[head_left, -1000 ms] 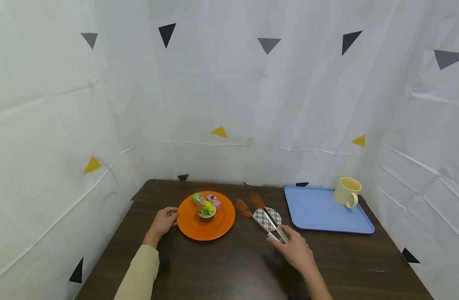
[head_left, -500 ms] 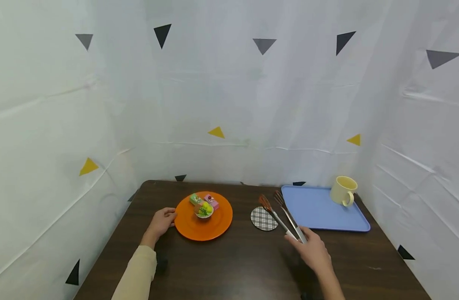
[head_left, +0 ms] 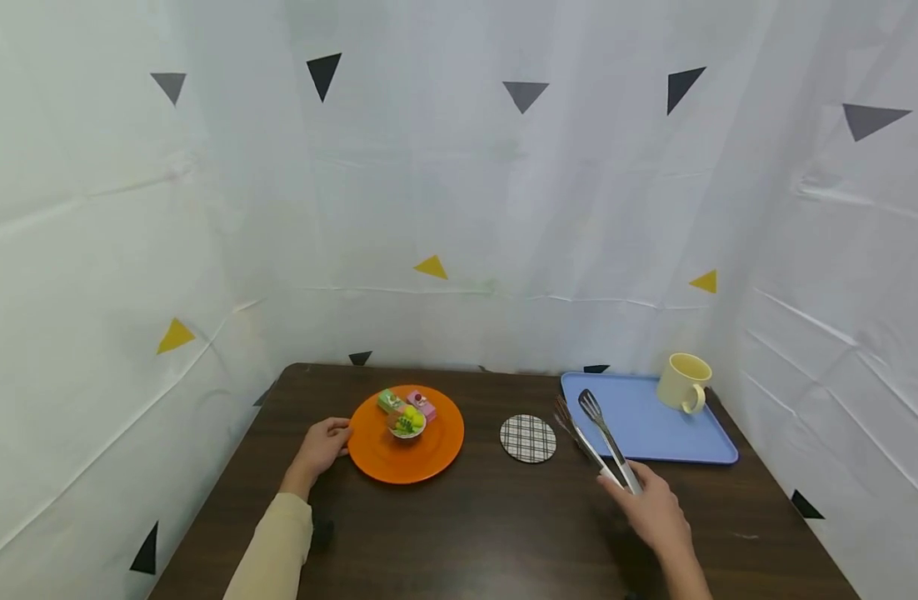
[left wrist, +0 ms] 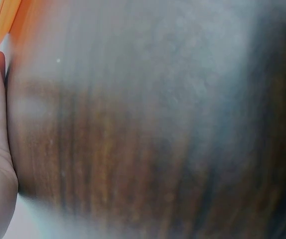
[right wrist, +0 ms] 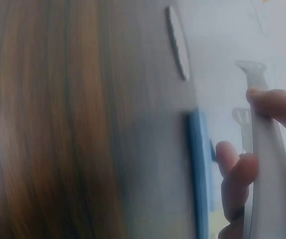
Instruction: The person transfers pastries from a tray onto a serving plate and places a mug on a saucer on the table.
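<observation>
1 right hand (head_left: 654, 510) grips tongs (head_left: 619, 457) above the dark wooden table (head_left: 459, 542), crossing my view of the blue tray (head_left: 642, 421); the left hand (head_left: 322, 446), fingers relaxed, touches the orange plate's rim (head_left: 414, 467). Behind, I see white sheets (head_left: 579, 192) with triangles (head_left: 323, 75).

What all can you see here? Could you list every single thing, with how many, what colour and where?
Table: 1, dark brown, under everything
Plate: 1, orange, table's left
Green block: 1, green, on the plate
Pink block: 1, pink, on the plate
Bowl: 1, pale, on the plate, with yellow and green contents
Round mat: 1, white with dark checks, between plate and tray
Tray: 1, blue, table's right
Mug: 1, pale yellow, tray's far right
Tongs: 1, silver-grey, in the right hand
Sheeting: pieces uncountable, white with triangles, around the table
Sleeve: 1, cream, left arm
Left hand: 1, bare, at the plate's rim
Right hand: 1, bare, holding tongs
</observation>
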`<state>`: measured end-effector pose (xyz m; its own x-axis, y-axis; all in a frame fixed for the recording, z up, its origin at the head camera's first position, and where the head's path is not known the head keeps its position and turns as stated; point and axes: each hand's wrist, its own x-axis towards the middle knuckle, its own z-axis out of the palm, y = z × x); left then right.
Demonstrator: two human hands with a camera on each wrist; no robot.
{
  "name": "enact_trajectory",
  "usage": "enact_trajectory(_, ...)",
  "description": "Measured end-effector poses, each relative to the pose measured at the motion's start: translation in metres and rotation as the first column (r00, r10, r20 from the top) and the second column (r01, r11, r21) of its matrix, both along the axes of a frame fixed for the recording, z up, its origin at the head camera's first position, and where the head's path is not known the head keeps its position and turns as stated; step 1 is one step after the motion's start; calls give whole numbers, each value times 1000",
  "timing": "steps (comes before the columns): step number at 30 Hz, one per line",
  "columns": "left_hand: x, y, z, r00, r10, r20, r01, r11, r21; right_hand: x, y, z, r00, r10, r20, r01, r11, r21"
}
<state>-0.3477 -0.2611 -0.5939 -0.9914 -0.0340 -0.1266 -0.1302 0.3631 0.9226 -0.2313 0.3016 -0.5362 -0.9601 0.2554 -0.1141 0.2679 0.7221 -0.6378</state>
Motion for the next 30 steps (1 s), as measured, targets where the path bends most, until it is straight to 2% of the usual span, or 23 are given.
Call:
enact_trajectory(13, 3, 0, -3, 1000, -8, 27, 8, 1000, -1, 12, 43, -8, 993, -85, 82, 86, 996, -11)
enact_trajectory(22, 0, -1, 1, 999, -23, 24, 23, 1000, -12, 19, 63, -12, 988, -139, 74, 140, 990, -11)
enact_trajectory(30, 0, -1, 3, 999, -20, 34, 20, 1000, -5, 18, 78, -9, 980, -172, 96, 172, 985, 12)
